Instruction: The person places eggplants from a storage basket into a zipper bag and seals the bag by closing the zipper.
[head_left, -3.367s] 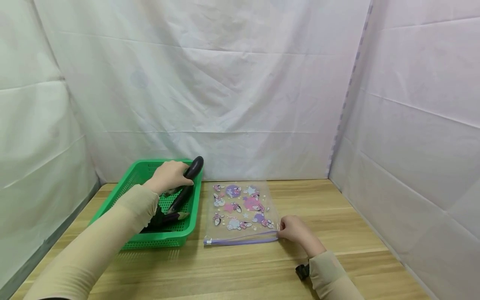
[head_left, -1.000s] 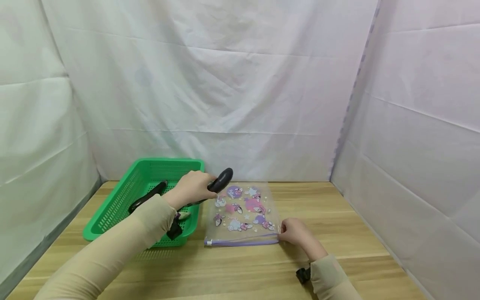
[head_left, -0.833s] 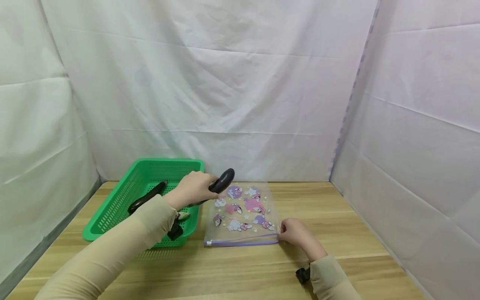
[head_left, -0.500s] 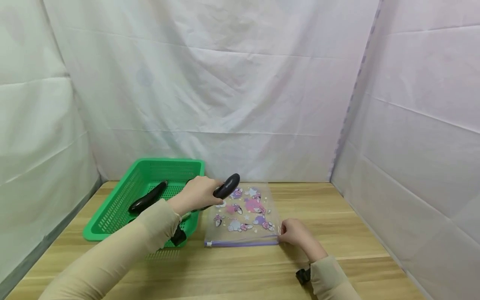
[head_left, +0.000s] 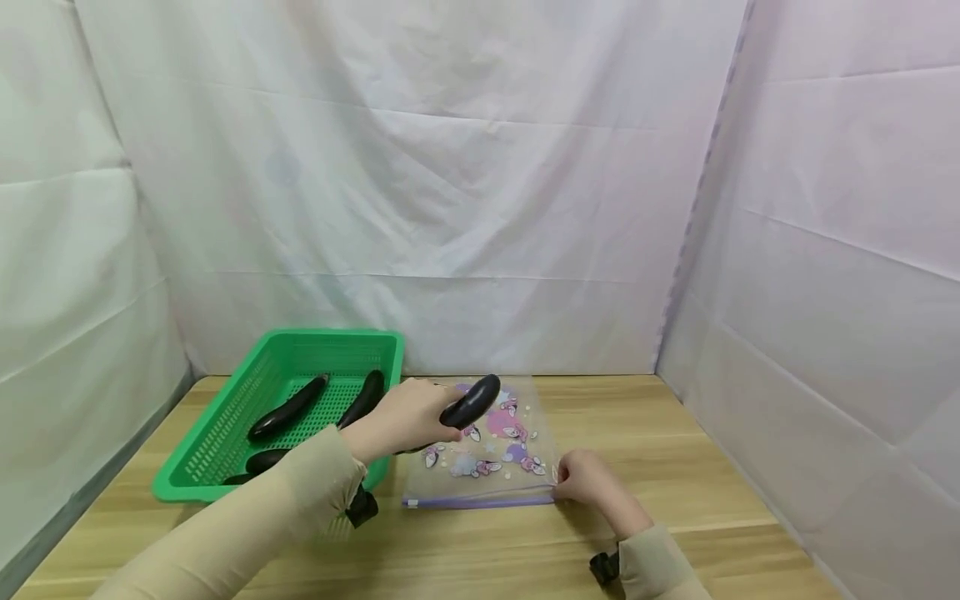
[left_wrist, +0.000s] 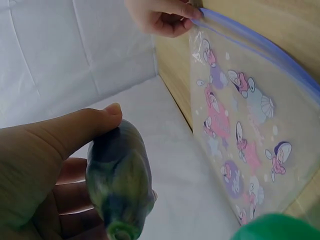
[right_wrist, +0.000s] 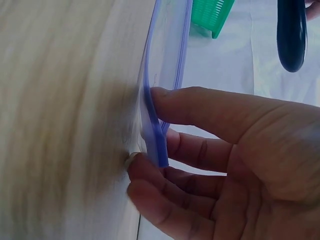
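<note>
My left hand (head_left: 408,417) grips a dark purple eggplant (head_left: 471,402), held over the left part of a clear zip bag (head_left: 442,490). In the left wrist view, the eggplant's greenish stem end (left_wrist: 122,185) points toward the camera, with the thumb on top and fingers curled beneath. Pink and purple cartoon prints cover the bag, which lies flat with its purple zip edge toward me and a white slider (head_left: 411,503) at the left corner. My right hand (head_left: 592,483) pinches the right end of that zip edge. The right wrist view shows the two zip strips (right_wrist: 155,125) parted near the thumb.
To the left stands a green plastic basket (head_left: 330,333) holding more eggplants (head_left: 288,410), some partly hidden by the left arm. White cloth walls (head_left: 480,208) close off the back and sides of the wooden table (head_left: 630,417).
My left hand has lifted the eggplant out of the basket and carried it right, then slightly nearer, over the bag. The right hand keeps its hold on the bag's corner.
</note>
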